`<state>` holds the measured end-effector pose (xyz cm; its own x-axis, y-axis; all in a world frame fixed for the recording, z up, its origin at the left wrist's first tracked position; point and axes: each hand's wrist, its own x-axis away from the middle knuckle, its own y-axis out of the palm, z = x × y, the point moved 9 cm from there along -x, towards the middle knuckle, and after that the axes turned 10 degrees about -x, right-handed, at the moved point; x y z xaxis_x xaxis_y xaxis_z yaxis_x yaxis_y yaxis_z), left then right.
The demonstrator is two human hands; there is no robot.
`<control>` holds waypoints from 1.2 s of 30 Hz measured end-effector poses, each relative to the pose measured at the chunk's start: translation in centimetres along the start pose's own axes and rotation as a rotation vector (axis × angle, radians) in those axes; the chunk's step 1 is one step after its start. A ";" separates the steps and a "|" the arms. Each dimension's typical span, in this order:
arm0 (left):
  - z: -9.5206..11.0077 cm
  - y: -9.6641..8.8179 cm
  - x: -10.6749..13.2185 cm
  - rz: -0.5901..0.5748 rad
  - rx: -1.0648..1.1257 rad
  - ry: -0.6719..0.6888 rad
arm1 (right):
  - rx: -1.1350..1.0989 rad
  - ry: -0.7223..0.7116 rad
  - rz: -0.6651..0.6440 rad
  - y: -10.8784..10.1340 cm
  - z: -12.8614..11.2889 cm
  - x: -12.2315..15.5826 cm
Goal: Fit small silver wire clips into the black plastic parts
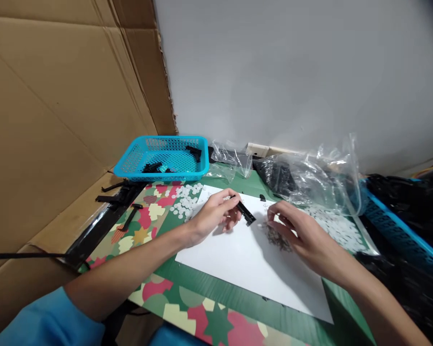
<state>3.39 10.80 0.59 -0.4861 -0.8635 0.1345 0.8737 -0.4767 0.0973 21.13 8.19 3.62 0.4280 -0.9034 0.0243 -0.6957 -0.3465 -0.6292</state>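
Observation:
My left hand (220, 209) is closed on a slim black plastic part (246, 213), which tilts down to the right above a white sheet (234, 262). To the right, over a small pile of tiny brownish metal pieces (279, 240), my right hand (294, 228) has its thumb and fingertips pinched together. Whatever those fingertips hold, if anything, is too small to make out. A small black bit (262, 197) lies near the far edge of the sheet, between the hands.
A blue basket (130, 166) with several black parts stands at the back left. More black parts (130, 218) lie left. White discs (184, 202) and small white pieces (341, 230) flank the sheet. Clear plastic bags (313, 175) lie behind; another blue basket (404, 226) stands right.

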 end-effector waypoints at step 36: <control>-1.9 3.5 2.8 -0.230 0.196 -0.210 | -0.787 0.114 0.185 2.4 -0.8 0.1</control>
<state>5.15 6.40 -0.58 -0.6811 -0.6748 0.2843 0.7301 -0.5965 0.3334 19.01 7.11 2.78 0.2345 -0.9689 0.0789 -0.9691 -0.2266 0.0979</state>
